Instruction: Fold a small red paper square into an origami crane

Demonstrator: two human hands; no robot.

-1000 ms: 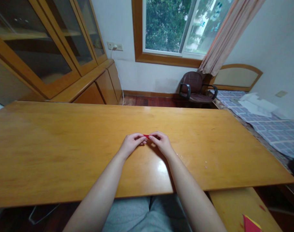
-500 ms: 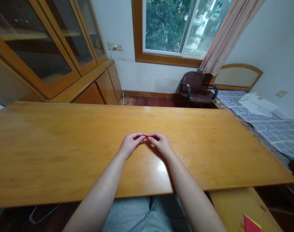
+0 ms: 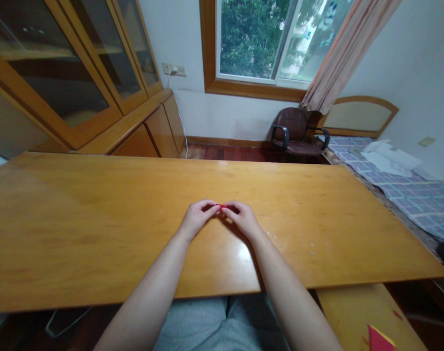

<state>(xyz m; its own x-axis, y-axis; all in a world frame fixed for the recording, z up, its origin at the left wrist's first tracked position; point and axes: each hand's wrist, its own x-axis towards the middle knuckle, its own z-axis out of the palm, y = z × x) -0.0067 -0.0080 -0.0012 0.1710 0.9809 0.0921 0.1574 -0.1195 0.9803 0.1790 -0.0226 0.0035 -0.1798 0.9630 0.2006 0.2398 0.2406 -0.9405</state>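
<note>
A small red piece, perhaps folded paper point(image 3: 221, 207), is pinched between both hands just above the wooden table point(image 3: 97, 219). My left hand point(image 3: 197, 218) grips its left end between thumb and fingertips. From the other side, my right hand point(image 3: 242, 217) holds the right end in the same kind of pinch. The fingertips cover most of the piece, so its full shape is hidden.
At the lower right, a red and yellow piece point(image 3: 380, 339) lies on a lower wooden surface point(image 3: 353, 307). Small clear bits point(image 3: 312, 252) dot the table right of my hands. Beyond stand a cabinet point(image 3: 134, 139), a chair point(image 3: 293, 126) and a bed point(image 3: 408, 190).
The red piece shows a slightly different shape between my fingertips, as if turned or pressed a little. Both hands stay in nearly the same place.
</note>
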